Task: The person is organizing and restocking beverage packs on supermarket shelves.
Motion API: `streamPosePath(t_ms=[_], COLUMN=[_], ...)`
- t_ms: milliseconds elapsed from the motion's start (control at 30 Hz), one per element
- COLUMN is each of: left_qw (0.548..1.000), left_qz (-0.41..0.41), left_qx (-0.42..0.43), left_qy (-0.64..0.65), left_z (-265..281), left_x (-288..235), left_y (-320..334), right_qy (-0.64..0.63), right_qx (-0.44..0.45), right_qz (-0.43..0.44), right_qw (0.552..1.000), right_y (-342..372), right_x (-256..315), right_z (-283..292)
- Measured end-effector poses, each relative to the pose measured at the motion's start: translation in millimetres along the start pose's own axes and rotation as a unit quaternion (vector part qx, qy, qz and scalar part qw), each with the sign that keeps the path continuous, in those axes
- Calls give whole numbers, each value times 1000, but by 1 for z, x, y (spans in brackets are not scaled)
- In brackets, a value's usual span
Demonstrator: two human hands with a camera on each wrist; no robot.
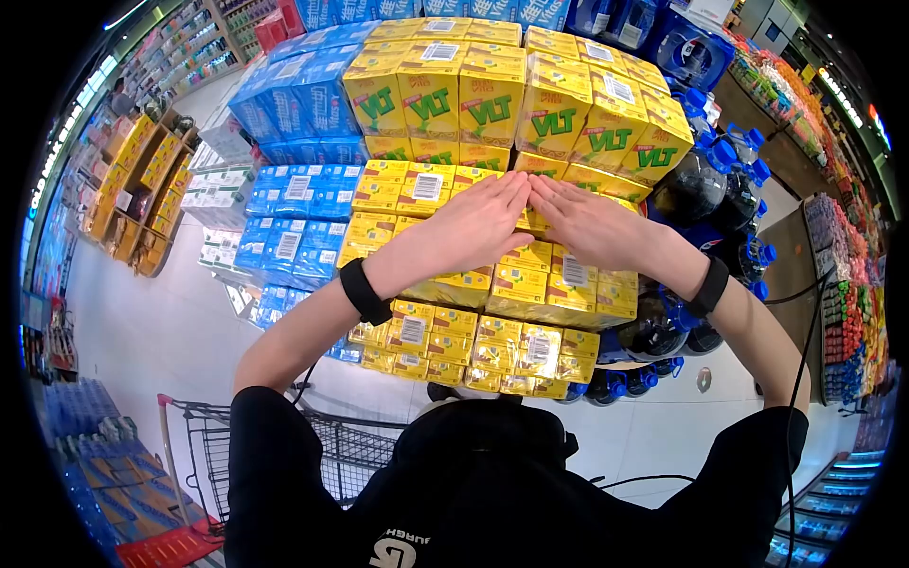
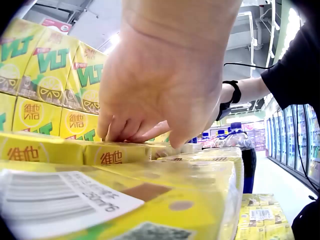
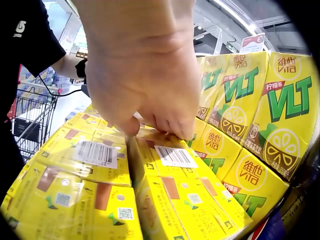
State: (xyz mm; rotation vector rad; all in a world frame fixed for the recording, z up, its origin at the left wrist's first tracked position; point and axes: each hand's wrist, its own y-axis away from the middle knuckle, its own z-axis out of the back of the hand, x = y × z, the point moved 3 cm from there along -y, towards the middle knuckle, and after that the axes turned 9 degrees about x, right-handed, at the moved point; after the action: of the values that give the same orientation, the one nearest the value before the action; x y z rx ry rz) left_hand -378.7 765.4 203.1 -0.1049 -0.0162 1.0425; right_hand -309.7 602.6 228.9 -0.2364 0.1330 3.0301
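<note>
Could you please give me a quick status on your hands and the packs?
Left hand, right hand on yellow packs, fingertips close together. Packs in rows. Higher stack of cartons just beyond.

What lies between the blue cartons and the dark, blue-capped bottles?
Yellow VLT lemon tea cartons, with the left hand and right hand over them; the head view shows it.

Beneath the hands (image 1: 481, 222) (image 1: 595, 225), smooth cardboard-looking cartons (image 1: 519, 289) shine under clear plastic wrap (image 3: 52, 177), with paper-like labels (image 3: 96, 153). Right of them, bottles (image 1: 696, 192) look like glossy plastic; behind, sleeves (image 1: 275, 445) are matt cloth.
</note>
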Motion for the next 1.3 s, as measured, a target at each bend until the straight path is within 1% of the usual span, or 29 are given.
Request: streamPosePath(t_ms=[67,167,267,367,467,567,600,667,767,800,900,933,1033,1100,1167,1300], left_qw=[1000,1000,1000,1000,999,999,999,999,999,998,998,998,999,1000,1000,999], left_qz=[1,4,1,-4,-5,-8,-9,-5,-2,-2,-1,-6,-10,-3,0,6], left_qx=[-4,-4,-4,12,26,38,43,47,52,55,64,59,37,17,19,37], left_qy=[-2,-2,-7,-19,-30,-26,-22,-14,10,21,8,10,2,-23,-24,-5], left_z=[-1,-3,-6,-5,-5,-5,-4,-4,-2,-2,2,1,-5,-9,-9,-1], left_x=[2,2,3,5,5,6,6,8,10,10,4,0,-20,-28,-30,-32], left_y=[1,0,-1,-1,-2,-3,-2,-1,1,2,4,4,5,3,0,-2], right_qy=[-87,-176,-207,-196,-139,-167,-213,-300,-303,-270,-135,-113,13,-64,-171,-149], right_qx=[25,81,101,111,40,62,104,184,155,158,84,170,92,145,178,141], right_qz=[-9,-29,-57,-56,-18,-37,-68,-129,-125,-128,-70,-100,-48,-98,-172,-145], right_qw=[996,981,971,973,989,983,969,927,932,941,985,974,995,982,954,968], right_y=[-3,-6,-7,-10,-7,-5,-6,-6,6,11,37,45,66,71,72,78], right_x=[-1,-1,-3,-4,-11,-13,-14,-15,-21,-19,-18,-15,-15,-19,-20,-24], right_z=[7,17,18,18,5,4,10,29,27,28,18,24,17,17,20,5])
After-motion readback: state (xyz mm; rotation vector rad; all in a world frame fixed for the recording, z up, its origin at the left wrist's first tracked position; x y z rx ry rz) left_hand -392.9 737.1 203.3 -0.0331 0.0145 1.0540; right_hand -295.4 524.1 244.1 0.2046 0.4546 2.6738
